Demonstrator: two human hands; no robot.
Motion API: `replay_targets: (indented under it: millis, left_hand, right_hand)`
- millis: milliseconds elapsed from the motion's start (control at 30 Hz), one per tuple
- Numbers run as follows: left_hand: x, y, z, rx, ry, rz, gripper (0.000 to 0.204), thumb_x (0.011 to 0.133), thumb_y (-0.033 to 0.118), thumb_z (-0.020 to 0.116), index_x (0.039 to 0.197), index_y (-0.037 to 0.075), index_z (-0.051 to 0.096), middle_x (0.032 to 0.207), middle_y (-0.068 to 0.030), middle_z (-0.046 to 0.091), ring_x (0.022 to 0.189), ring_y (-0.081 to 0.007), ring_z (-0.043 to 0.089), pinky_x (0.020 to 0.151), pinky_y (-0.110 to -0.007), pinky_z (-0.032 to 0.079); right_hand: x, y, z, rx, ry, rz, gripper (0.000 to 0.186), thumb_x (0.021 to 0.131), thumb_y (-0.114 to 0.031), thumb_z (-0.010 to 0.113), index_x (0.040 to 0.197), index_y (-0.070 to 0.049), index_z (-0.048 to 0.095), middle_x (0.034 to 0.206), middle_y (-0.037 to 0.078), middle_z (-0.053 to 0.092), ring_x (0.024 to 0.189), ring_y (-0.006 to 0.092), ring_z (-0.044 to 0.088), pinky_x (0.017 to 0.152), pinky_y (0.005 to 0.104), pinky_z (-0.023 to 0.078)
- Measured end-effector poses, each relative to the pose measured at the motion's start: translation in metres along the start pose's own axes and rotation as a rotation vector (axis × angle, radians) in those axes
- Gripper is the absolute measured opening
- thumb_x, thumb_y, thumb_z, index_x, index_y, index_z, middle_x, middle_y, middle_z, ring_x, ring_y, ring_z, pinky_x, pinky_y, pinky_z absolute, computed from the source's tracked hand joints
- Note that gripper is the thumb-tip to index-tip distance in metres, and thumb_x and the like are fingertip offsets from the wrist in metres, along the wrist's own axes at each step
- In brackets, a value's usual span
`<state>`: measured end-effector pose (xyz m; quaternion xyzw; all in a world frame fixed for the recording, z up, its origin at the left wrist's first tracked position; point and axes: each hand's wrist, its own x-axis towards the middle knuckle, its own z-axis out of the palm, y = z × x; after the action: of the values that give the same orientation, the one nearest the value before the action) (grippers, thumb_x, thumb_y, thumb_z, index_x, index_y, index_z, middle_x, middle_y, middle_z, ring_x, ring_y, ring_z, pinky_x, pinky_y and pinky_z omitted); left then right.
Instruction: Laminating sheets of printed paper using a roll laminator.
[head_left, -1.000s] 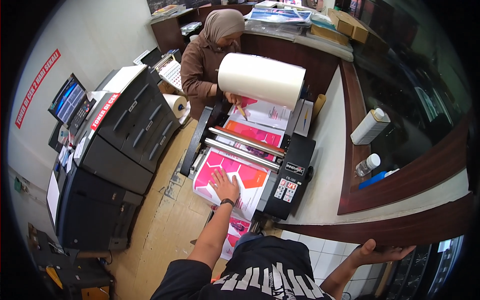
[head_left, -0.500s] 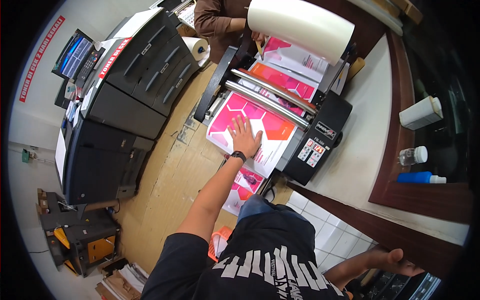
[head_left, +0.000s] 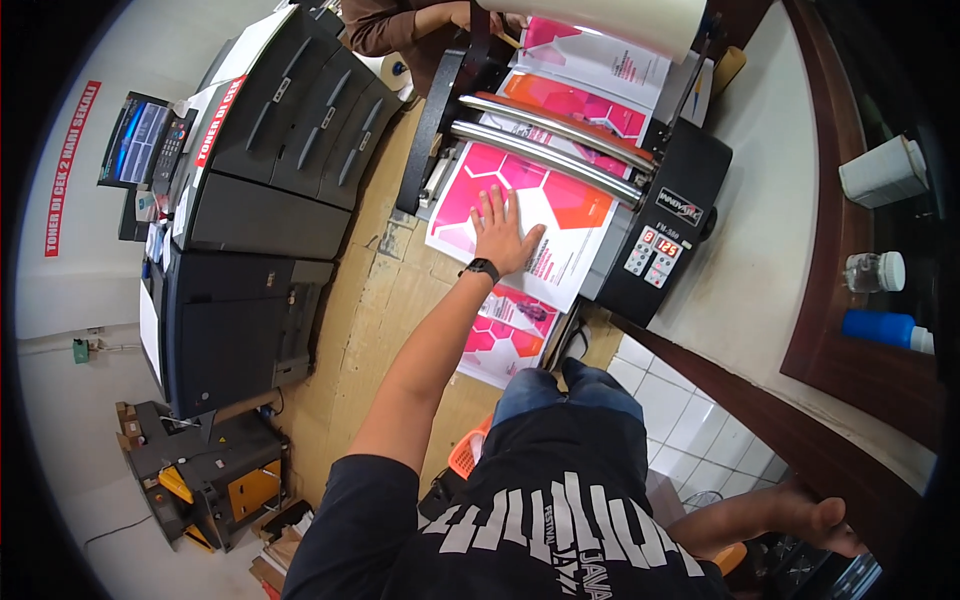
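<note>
My left hand (head_left: pixel 504 238) lies flat with spread fingers on a pink, orange and white printed sheet (head_left: pixel 568 243). The sheet's far edge runs up to the silver roller (head_left: pixel 550 160) of a black laminating machine (head_left: pixel 660 235). Beyond the rollers, more printed sheets (head_left: pixel 595 108) show under a large roll of pale film (head_left: pixel 640 22). Off to the lower right, my right hand (head_left: pixel 828 520) is beside a dark wooden edge, holding nothing visible; its fingers are loosely stretched and the thumb stands apart. Below the machine's feed table are more printed sheets (head_left: pixel 500 345).
A co-worker's brown sleeve (head_left: pixel 385 25) and hands are at the machine's far side. On the left stands a big dark printer (head_left: pixel 240 300) with a screen (head_left: pixel 140 140). Bottles, one of them blue (head_left: pixel 880 327), line the right ledge. An orange basket (head_left: pixel 465 452) sits near my legs.
The whole view has shifted, so the machine appears slightly farther right and higher. My left hand stays flat on the sheet, and my right hand remains by the wooden edge.
</note>
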<state>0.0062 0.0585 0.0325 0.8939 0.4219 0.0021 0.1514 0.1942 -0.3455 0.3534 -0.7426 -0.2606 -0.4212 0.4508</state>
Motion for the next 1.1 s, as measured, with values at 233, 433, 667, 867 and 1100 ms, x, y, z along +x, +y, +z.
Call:
replay_targets:
  millis: [233, 433, 667, 867, 1100]
  left_hand:
    - [0.006, 0.005, -0.002, 0.018, -0.009, 0.017, 0.098, 0.099, 0.068, 0.041, 0.162, -0.001, 0.013, 0.167, -0.0325, 0.006, 0.156, -0.0495, 0.000, 0.122, -0.064, 0.003]
    - [0.005, 0.007, -0.001, 0.046, 0.031, 0.003, 0.095, 0.099, 0.066, 0.041, 0.162, 0.000, 0.016, 0.168, -0.0311, 0.009, 0.156, -0.0479, 0.003, 0.124, -0.062, 0.003]
    - [-0.002, 0.010, 0.005, 0.047, 0.151, -0.008, 0.089, 0.100, 0.062, 0.043, 0.162, 0.002, 0.023, 0.168, -0.0258, 0.018, 0.157, -0.0404, 0.010, 0.126, -0.056, 0.005]
    - [0.002, 0.012, 0.001, 0.001, 0.132, 0.011, 0.088, 0.099, 0.061, 0.045, 0.162, 0.003, 0.024, 0.168, -0.0235, 0.018, 0.157, -0.0394, 0.010, 0.126, -0.055, 0.005]
    - [0.011, 0.009, 0.004, -0.001, 0.101, 0.053, 0.090, 0.099, 0.061, 0.046, 0.162, 0.001, 0.022, 0.168, -0.0255, 0.016, 0.157, -0.0409, 0.009, 0.126, -0.055, 0.005]
  right_hand:
    - [0.009, -0.008, 0.002, 0.122, 0.117, 0.010, 0.100, 0.073, -0.062, 0.085, 0.136, 0.003, 0.042, 0.129, 0.023, 0.052, 0.109, 0.0354, 0.066, 0.086, 0.0490, 0.064]
    - [-0.005, 0.002, -0.007, 0.144, 0.072, 0.204, 0.101, 0.079, -0.063, 0.077, 0.150, -0.006, 0.033, 0.137, 0.025, 0.046, 0.123, 0.0399, 0.058, 0.095, 0.0532, 0.060]
    - [-0.015, -0.015, 0.007, -0.042, 0.158, 0.228, 0.106, 0.091, -0.077, 0.050, 0.161, -0.005, 0.017, 0.155, 0.029, 0.033, 0.133, 0.0393, 0.052, 0.094, 0.0498, 0.058]
    - [-0.022, 0.045, -0.039, 0.410, 0.218, 0.205, 0.094, 0.089, -0.062, 0.062, 0.156, -0.005, 0.029, 0.153, 0.025, 0.040, 0.136, 0.0405, 0.048, 0.110, 0.0508, 0.048]
    - [0.000, 0.007, -0.004, 0.508, 0.534, 0.220, 0.080, 0.093, -0.056, 0.053, 0.149, 0.000, 0.043, 0.149, 0.025, 0.048, 0.134, 0.0380, 0.051, 0.111, 0.0471, 0.046]
